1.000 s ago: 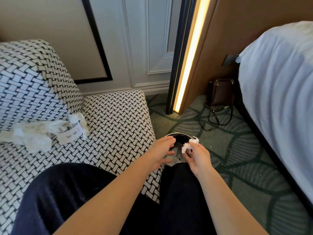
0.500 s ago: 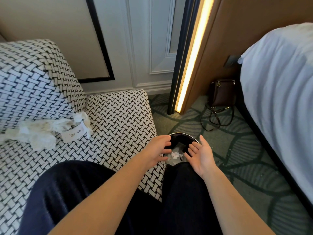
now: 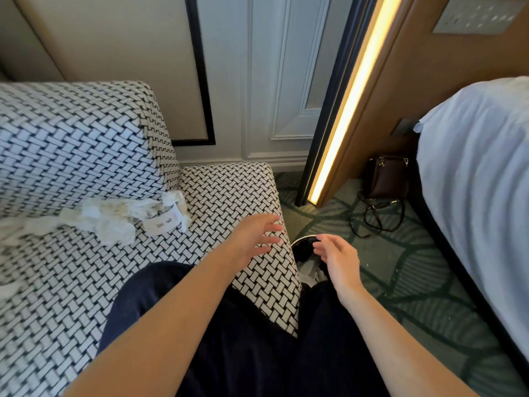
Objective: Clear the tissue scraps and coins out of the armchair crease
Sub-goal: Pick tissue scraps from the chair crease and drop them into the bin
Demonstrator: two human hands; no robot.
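Green patterned carpet (image 3: 406, 270) runs between a bed (image 3: 481, 179) on the right and an armchair (image 3: 86, 282) in black-and-white weave on the left. Crumpled white tissue (image 3: 106, 219) lies along the crease where the chair's back meets the seat, with a small printed card (image 3: 163, 224) at its right end; no coins can be made out. Much of the seat around it is bare. A bin (image 3: 303, 245) stands on the carpet just beside the seat's front corner, white scraps inside. The left hand (image 3: 252, 239) hovers over that corner, fingers spread, holding nothing. The right hand (image 3: 337, 256) hangs over the bin, fingers loosely curled and empty. A brown bag (image 3: 386, 179) sits by the wall.
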